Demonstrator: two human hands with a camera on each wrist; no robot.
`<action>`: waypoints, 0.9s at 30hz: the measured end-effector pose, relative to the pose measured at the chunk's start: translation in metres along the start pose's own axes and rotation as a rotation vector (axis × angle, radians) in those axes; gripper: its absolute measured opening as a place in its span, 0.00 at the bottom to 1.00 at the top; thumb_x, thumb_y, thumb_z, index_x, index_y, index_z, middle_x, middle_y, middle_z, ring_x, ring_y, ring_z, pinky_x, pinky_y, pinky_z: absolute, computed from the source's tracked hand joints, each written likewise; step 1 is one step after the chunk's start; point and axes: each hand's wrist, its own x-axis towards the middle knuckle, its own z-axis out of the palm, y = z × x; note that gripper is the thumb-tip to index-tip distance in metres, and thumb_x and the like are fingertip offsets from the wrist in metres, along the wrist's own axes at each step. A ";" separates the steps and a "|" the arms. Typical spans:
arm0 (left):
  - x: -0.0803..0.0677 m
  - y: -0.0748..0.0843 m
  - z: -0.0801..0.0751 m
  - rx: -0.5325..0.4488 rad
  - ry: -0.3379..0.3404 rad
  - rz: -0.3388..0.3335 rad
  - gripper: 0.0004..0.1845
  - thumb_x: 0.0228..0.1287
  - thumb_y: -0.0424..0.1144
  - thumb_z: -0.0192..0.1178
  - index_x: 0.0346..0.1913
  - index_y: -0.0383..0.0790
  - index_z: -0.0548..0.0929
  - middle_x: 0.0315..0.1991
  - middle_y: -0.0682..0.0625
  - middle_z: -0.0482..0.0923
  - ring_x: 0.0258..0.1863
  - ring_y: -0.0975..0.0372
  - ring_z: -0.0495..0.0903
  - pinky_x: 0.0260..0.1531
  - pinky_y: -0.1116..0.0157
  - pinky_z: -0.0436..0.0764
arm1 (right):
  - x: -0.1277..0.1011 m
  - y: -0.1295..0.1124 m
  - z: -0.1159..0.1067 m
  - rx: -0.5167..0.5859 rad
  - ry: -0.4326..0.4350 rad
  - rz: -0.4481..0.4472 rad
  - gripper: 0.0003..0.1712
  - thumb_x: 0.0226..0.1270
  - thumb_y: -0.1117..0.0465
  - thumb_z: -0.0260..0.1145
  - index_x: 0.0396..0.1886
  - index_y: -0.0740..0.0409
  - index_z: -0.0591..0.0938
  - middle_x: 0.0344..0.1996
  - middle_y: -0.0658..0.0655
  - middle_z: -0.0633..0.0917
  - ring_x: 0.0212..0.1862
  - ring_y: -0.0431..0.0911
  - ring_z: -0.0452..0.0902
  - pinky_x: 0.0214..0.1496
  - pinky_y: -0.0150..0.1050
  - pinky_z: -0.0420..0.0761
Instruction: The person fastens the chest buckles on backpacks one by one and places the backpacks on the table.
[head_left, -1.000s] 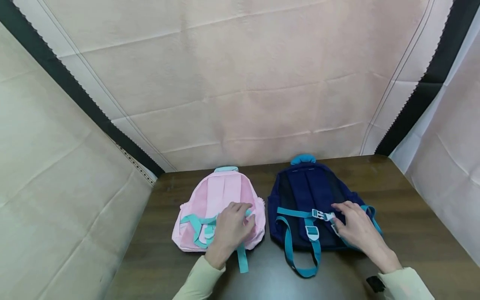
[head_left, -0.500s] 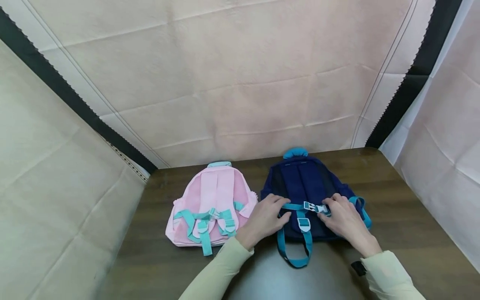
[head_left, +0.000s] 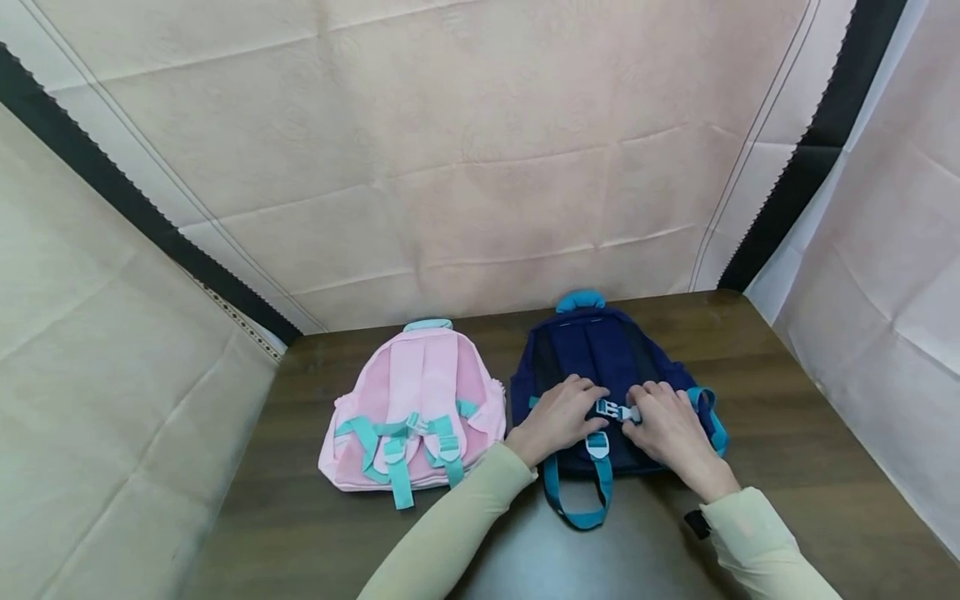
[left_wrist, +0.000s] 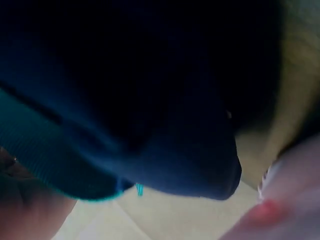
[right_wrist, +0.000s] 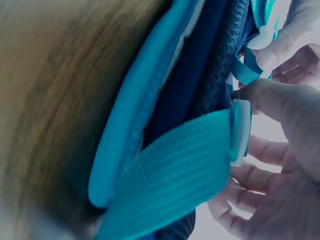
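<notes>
- A dark wooden table (head_left: 787, 433) is seen whole only from the head view, walled on three sides by pale cloth panels (head_left: 465, 150); the wrist views are filled with close fabric and skin.
- Two small backpacks are laid flat side by side near the far edge, straps upward: a navy backpack (head_left: 600, 354) to the right and a pink backpack (head_left: 408, 392) just beside it on the left, neither seen to overlap the other. The pink one is shown clearly only by the head camera and is touched by neither hand.
- The left hand (head_left: 558, 417) and the right hand (head_left: 667, 429) are placed on the lower middle of the navy backpack, close together, with a pale buckle (head_left: 617, 410) between their fingertips.
- In the right wrist view a broad teal strap (right_wrist: 175, 175) is seen ending in a pale plastic slider (right_wrist: 241, 131), a detail too small to read from above; the right fingers (right_wrist: 285, 107) are curled round that hardware in a pinch.
- The left wrist view is dark and blurred: only navy fabric and a teal edge are made out. From the head view the left fingers are bent over the chest strap beside the buckle, but a firm hold cannot be confirmed.
- A loop of teal strap (head_left: 573, 500) is left hanging toward the near table edge, below both wrists.
</notes>
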 end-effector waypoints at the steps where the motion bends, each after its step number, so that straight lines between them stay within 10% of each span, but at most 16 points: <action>1: 0.000 0.000 0.001 -0.005 -0.002 -0.001 0.23 0.71 0.53 0.62 0.65 0.52 0.80 0.59 0.55 0.83 0.56 0.64 0.79 0.56 0.71 0.81 | 0.000 0.000 0.001 0.009 0.008 -0.016 0.16 0.55 0.59 0.76 0.41 0.61 0.84 0.37 0.60 0.86 0.39 0.54 0.75 0.41 0.47 0.71; 11: -0.008 -0.002 0.002 -0.099 0.008 -0.066 0.16 0.70 0.50 0.63 0.58 0.54 0.84 0.53 0.56 0.84 0.49 0.65 0.78 0.52 0.72 0.81 | 0.002 -0.003 0.005 0.223 -0.037 -0.016 0.13 0.58 0.66 0.75 0.43 0.61 0.86 0.34 0.53 0.85 0.39 0.47 0.74 0.41 0.44 0.77; 27: -0.013 -0.008 -0.005 -0.194 0.014 -0.162 0.16 0.70 0.52 0.62 0.56 0.53 0.84 0.54 0.57 0.83 0.53 0.65 0.78 0.57 0.67 0.81 | 0.003 0.011 0.011 0.245 0.012 -0.113 0.14 0.62 0.62 0.74 0.47 0.58 0.86 0.46 0.59 0.89 0.50 0.55 0.81 0.53 0.58 0.81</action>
